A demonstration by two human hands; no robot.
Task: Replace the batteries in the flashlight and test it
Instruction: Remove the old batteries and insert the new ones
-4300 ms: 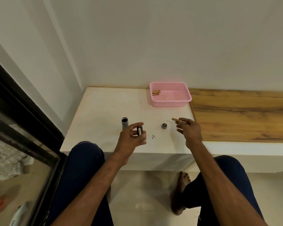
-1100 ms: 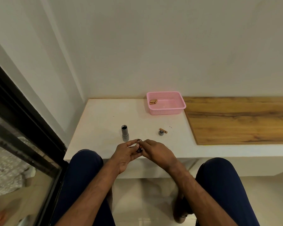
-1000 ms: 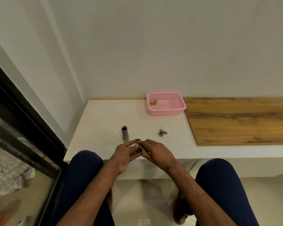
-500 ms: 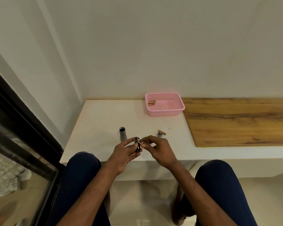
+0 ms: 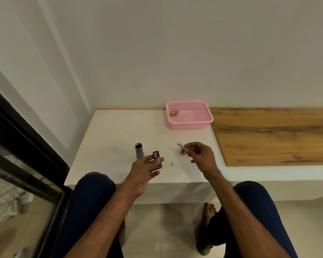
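Note:
My left hand point(image 5: 146, 169) grips a black battery holder point(image 5: 156, 158) with one copper battery visible in a slot. My right hand point(image 5: 201, 155) pinches a small battery point(image 5: 181, 146), blurred by motion, just above the flashlight's grey end cap point(image 5: 183, 152) on the white counter. The grey flashlight body point(image 5: 139, 151) stands upright with its open end up, just left of my left hand. A pink basket point(image 5: 189, 124) at the back of the counter holds several copper batteries point(image 5: 173, 113).
The white counter point(image 5: 119, 136) ends at a wall behind and on the left. A wooden board point(image 5: 272, 136) covers its right part. Small dark specks point(image 5: 172, 164) lie between my hands. My knees are under the front edge; a black-framed glass door stands at the left.
My hands have parted. My right hand moved right and back to the end cap and now holds a battery there. My left hand keeps the holder, slightly raised.

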